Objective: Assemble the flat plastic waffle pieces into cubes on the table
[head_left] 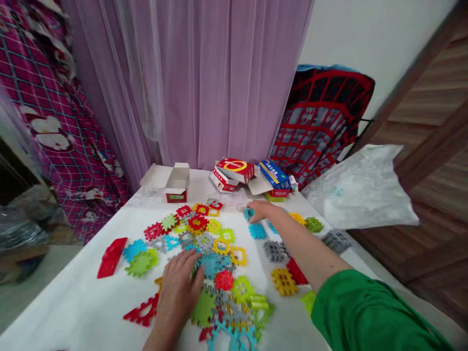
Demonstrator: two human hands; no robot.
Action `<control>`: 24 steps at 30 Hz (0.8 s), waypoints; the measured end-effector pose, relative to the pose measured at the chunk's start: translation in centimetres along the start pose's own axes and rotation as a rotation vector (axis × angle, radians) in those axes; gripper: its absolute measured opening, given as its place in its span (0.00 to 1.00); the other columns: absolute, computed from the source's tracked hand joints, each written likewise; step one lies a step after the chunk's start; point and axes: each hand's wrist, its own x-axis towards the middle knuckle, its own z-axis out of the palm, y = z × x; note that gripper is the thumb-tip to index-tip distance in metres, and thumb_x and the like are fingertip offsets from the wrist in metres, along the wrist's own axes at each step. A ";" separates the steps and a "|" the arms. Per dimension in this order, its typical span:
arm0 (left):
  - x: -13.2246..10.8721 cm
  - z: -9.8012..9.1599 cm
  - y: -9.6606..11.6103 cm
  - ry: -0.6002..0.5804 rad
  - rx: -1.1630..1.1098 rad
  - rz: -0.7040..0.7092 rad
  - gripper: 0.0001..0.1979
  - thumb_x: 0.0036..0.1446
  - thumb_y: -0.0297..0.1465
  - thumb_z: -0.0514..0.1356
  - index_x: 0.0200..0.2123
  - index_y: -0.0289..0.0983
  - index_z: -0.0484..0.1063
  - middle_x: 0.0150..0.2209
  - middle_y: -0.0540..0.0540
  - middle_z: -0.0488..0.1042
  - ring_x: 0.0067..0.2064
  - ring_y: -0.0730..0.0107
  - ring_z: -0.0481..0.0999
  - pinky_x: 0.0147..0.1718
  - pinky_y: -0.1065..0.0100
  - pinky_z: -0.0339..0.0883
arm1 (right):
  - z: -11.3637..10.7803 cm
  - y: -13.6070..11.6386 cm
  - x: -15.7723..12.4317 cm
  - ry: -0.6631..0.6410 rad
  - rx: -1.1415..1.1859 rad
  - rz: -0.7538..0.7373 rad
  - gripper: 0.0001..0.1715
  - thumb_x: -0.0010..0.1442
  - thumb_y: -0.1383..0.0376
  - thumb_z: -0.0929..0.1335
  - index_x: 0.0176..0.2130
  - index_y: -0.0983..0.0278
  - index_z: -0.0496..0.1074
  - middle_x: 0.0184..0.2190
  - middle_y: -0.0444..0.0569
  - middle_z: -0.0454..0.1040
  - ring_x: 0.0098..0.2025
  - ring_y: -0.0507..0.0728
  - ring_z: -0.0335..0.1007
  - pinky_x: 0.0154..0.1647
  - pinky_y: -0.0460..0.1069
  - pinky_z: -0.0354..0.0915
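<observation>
Many flat, toothed plastic building pieces [204, 243] in red, green, yellow, blue and grey lie spread over a white table [73, 302]. My left hand [180, 285] rests flat on the near part of the heap, fingers stretched out beside a blue piece [212, 265] and a round red piece [224, 280]. My right hand [260, 210] reaches across to the far side, its arm in a green sleeve. Its fingers are curled on a small teal piece [248, 213].
Small cardboard boxes stand at the table's far edge: an open white and red box [177, 184], a red box [234, 171], a blue box [275, 175]. A white plastic bag [360, 190] lies at the right. Purple curtains hang behind. A long red piece [111, 256] lies at the left.
</observation>
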 end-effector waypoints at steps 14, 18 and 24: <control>0.0 0.1 0.3 -0.024 -0.005 -0.039 0.14 0.60 0.35 0.55 0.46 0.40 0.76 0.49 0.43 0.79 0.52 0.52 0.76 0.51 0.45 0.68 | 0.7 0.2 0.4 0.030 0.007 0.017 0.39 0.46 0.53 0.75 0.56 0.61 0.71 0.56 0.57 0.73 0.54 0.68 0.71 0.49 0.53 0.67; 0.1 0.1 0.3 -0.024 -0.012 -0.038 0.14 0.60 0.35 0.55 0.46 0.41 0.76 0.49 0.43 0.79 0.52 0.52 0.76 0.52 0.46 0.68 | 0.7 0.3 0.3 0.017 0.003 0.015 0.40 0.46 0.53 0.75 0.57 0.61 0.70 0.56 0.57 0.72 0.55 0.67 0.70 0.50 0.53 0.67; 0.1 0.1 0.3 -0.018 -0.012 -0.044 0.14 0.60 0.35 0.56 0.46 0.41 0.76 0.49 0.43 0.79 0.52 0.53 0.76 0.52 0.46 0.68 | 0.5 0.2 0.2 0.005 0.000 0.005 0.42 0.46 0.53 0.75 0.59 0.61 0.68 0.57 0.58 0.71 0.56 0.68 0.70 0.50 0.54 0.67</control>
